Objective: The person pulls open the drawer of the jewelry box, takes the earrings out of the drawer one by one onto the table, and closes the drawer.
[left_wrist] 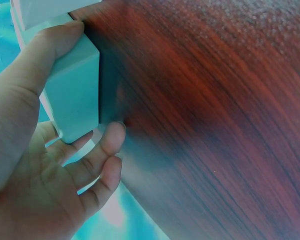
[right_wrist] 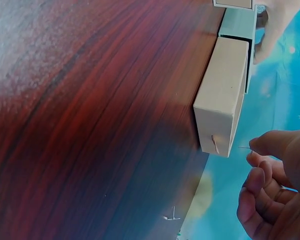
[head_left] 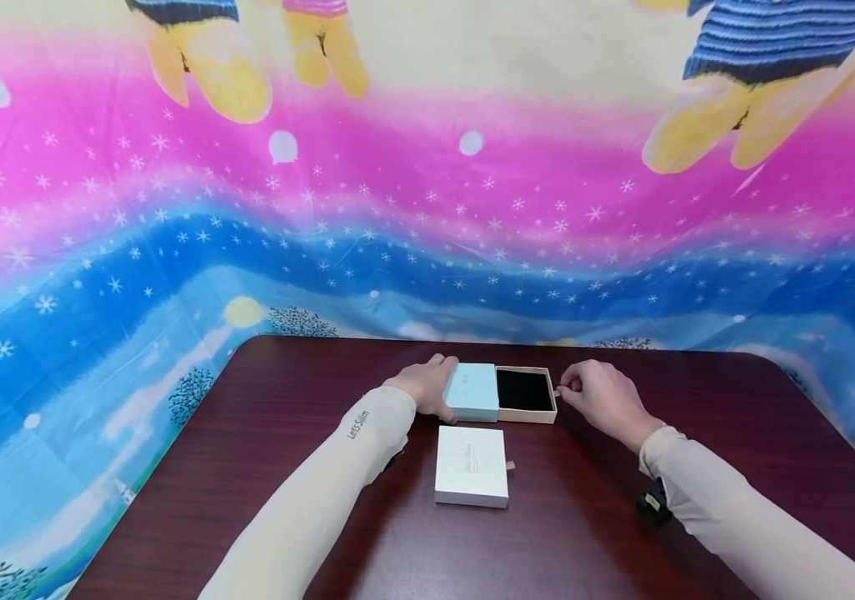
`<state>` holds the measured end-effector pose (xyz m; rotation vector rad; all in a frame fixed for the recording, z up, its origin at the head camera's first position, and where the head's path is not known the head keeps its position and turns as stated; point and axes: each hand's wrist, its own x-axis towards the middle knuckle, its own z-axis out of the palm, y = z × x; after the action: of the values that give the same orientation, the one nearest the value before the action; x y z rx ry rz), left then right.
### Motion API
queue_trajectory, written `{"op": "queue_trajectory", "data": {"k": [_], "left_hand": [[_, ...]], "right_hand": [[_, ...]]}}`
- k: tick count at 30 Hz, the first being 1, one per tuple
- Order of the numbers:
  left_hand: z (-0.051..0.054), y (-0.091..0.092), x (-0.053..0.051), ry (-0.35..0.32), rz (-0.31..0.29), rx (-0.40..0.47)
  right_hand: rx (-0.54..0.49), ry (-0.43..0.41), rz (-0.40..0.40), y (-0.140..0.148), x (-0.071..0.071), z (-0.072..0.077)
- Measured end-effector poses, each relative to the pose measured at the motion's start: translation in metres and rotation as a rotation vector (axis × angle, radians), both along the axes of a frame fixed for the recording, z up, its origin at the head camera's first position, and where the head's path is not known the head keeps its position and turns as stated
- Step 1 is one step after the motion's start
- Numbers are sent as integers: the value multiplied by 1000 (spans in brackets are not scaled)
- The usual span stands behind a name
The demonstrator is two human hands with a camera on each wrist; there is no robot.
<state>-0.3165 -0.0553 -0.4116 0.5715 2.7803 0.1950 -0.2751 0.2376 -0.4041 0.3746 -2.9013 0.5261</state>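
Sleeves (head_left: 281, 517): cream, both forearms, entering from 7 and 5 o'clock; lettering on the left one, dark device (head_left: 654, 502) at the right wrist.
White box (head_left: 471, 467): lying flat at 6 o'clock from the blue cover (head_left: 476, 392), near it but not touching; print on top too faint to read; ribbon tab (head_left: 511, 466) projecting at 3 o'clock.
Left hand (head_left: 429, 388): grasping the 9 o'clock end of the blue cover, thumb along its near side, other fingers round the end.
Right hand (head_left: 609, 400): at 3 o'clock from the drawer (head_left: 552, 404), near the drawer tab (right_wrist: 215, 144); fingers curled, thumb and forefinger pinching what appears to be a sliver (right_wrist: 244, 147), too fine to identify. Contact with the drawer tab: cannot tell.
Drawer position: out at 3 o'clock from the blue cover, flat, its inner end meeting the cover; black lining (head_left: 522, 389) exposed.
Step in hand: judged to be work at the open drawer, cover braced on the left.
Next move: judged to call for a firm left hold and light, exact fingertip control on the right; a slack brace could let the cover slide.
Table (head_left: 322, 467): dark red-brown wood grain, glossy, rounded far corners at 11 and 1 o'clock.
Backdrop (head_left: 397, 183): printed fabric at 12 o'clock, pink and blue bands, snowflakes, cropped figures above.
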Motion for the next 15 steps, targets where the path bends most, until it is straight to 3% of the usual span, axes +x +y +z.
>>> {"op": "queue_trajectory", "data": {"k": [15], "left_hand": [[2, -1, 2, -1, -5, 9]], "right_hand": [[-17, -3, -8, 5, 0, -3]]}}
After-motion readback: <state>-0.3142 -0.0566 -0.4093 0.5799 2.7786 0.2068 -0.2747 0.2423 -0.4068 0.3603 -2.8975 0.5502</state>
